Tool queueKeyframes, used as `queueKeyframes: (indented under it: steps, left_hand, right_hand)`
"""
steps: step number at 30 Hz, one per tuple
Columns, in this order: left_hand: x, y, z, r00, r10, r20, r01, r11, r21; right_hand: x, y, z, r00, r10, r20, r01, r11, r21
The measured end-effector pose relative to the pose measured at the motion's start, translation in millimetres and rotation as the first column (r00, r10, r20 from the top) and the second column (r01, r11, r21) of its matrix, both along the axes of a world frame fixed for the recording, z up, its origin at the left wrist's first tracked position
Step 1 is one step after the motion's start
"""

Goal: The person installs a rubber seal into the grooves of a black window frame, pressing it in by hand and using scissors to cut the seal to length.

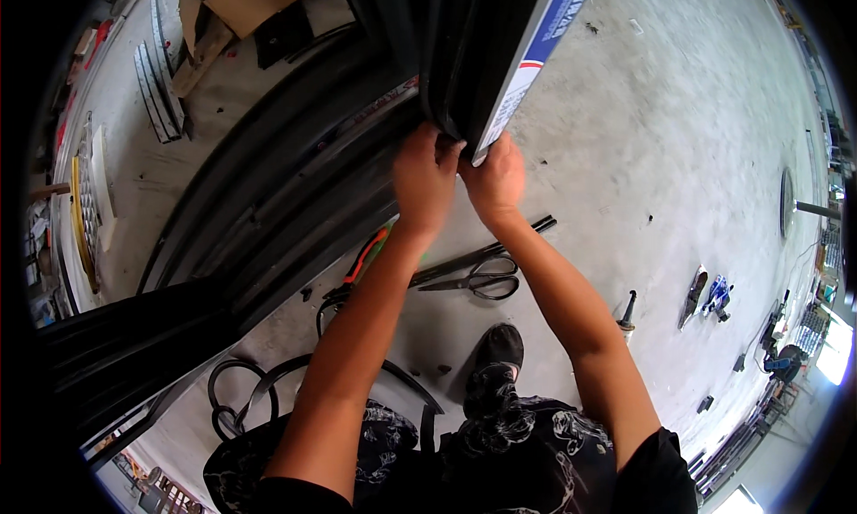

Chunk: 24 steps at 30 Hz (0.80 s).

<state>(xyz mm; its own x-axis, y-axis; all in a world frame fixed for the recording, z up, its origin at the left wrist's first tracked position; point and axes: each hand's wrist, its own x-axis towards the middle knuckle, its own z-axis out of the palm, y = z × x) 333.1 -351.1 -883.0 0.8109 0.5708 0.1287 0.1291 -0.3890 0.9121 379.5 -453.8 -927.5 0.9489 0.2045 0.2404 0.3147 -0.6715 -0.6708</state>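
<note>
We are looking down at both hands raised together against the lower end of a dark frame piece (464,59), which is reaching up and out of the top of the view. Our left hand (425,182) is curling its fingers over the black rubber strip (436,86) running along the frame's edge, gripping it where the corner comes down. Our right hand (496,180) is pressing just beside it, thumb and fingers closing on the same corner, right under the white, blue and red label (534,59) stuck along the frame's face. The two hands are touching each other at the knuckles. How tightly the fingers are pinching is hard to judge, since their tips are hiding behind the frame.

To the left, a broad black curved frame (268,193) is sweeping across the concrete floor (678,139). Below our hands, scissors (482,280) are lying on the floor next to a thin black bar (482,251), with red-handled pliers (364,257) near our left forearm. Loops of loose rubber strip (234,393) are lying near our knee, and our black shoe (498,349) is resting on the floor.
</note>
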Motion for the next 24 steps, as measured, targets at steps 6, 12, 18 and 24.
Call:
queueKeyframes:
  steps: [6, 12, 18, 24]
  left_hand:
    - [2.7, 13.5, 20.9, 0.985, -0.166, -0.041, 0.151, 0.955, -0.254]
    - [4.8, 26.1, 56.8, 0.978, -0.206, -0.023, 0.207, 0.972, 0.113]
    - [7.8, 21.5, 49.0, 0.986, -0.167, -0.017, 0.168, 0.979, 0.114]
    - [6.9, 26.0, 44.5, 0.988, -0.156, -0.010, 0.156, 0.980, 0.124]
  right_hand:
    - [3.3, 1.8, -4.6, 0.994, -0.017, 0.107, 0.016, 1.000, 0.005]
    - [0.5, 1.0, 7.4, 0.999, -0.024, -0.029, 0.024, 0.999, -0.028]
    - [0.7, 1.8, 11.3, 0.999, -0.015, -0.038, 0.015, 1.000, -0.005]
    - [6.1, -1.8, 10.6, 0.999, 0.033, 0.036, -0.030, 0.997, -0.073]
